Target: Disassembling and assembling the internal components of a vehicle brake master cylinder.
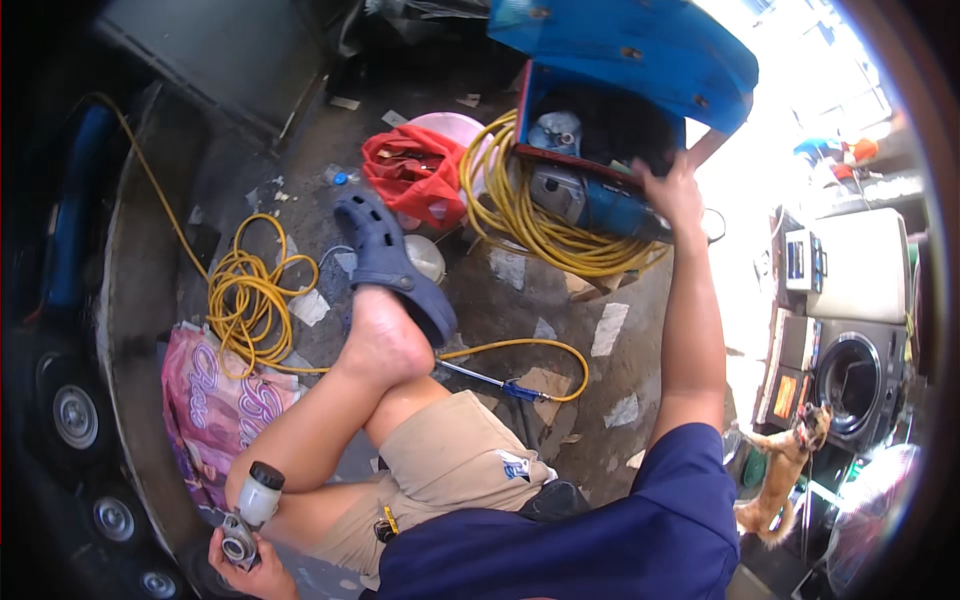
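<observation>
My left hand (255, 573), low at the left beside my crossed legs, is closed round a grey metal part with a white reservoir (260, 500). A black cap tops the reservoir. My right arm stretches forward to an open blue metal box (680, 45) with a red rim. At its near right edge is my right hand (676, 195), its fingers blurred and partly hidden against the dark inside. Just left of that hand, below the rim, lies a teal power tool with a grey metal head (558, 195). A clear plastic bottle (556, 132) rests inside the box.
Coiled yellow hose (500, 215) hangs around the box; more yellow hose (245, 300) lies left, one length ending in an air blow gun (520, 390). A red bag (415, 170) sits near a pink basin (450, 125). Right stand a dog (785, 475) and a front-loading washer (855, 380).
</observation>
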A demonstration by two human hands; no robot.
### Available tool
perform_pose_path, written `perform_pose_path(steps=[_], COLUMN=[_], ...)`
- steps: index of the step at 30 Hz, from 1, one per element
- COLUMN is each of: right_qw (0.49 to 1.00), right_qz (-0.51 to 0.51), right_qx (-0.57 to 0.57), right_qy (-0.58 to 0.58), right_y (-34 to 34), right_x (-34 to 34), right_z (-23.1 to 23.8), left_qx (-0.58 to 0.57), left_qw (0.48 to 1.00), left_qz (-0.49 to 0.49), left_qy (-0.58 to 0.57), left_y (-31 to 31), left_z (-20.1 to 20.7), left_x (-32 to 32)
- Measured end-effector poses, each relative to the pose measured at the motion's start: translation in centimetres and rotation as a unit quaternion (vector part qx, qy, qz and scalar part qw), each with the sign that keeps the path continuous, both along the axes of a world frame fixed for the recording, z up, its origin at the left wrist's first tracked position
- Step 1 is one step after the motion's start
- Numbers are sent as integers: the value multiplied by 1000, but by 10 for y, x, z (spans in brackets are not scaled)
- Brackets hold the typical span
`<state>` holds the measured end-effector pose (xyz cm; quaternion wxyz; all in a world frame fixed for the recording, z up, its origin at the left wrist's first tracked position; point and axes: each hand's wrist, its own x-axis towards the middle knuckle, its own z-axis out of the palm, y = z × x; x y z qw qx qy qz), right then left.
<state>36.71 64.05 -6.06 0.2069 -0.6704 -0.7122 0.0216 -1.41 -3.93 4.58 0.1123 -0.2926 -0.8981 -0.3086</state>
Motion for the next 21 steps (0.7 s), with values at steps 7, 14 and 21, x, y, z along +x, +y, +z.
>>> perform_pose_path(steps=[7,14,21], right_qw=[992,904,895], right_qz=[19,67,122], right_qx=[67,9,101], right_qy=[107,422,418], right_y=[-11,-42,-86], right_x=[-9,-8,23], right_z=[-9,124,175], left_qx=[153,338,326], left_qw=[983,910,846], left_qz=[-70,-106,-142], left_qy=[-77,-215,-397], left_y=[27,62,21], left_z=[-10,-22,-5], left_x=[25,45,61])
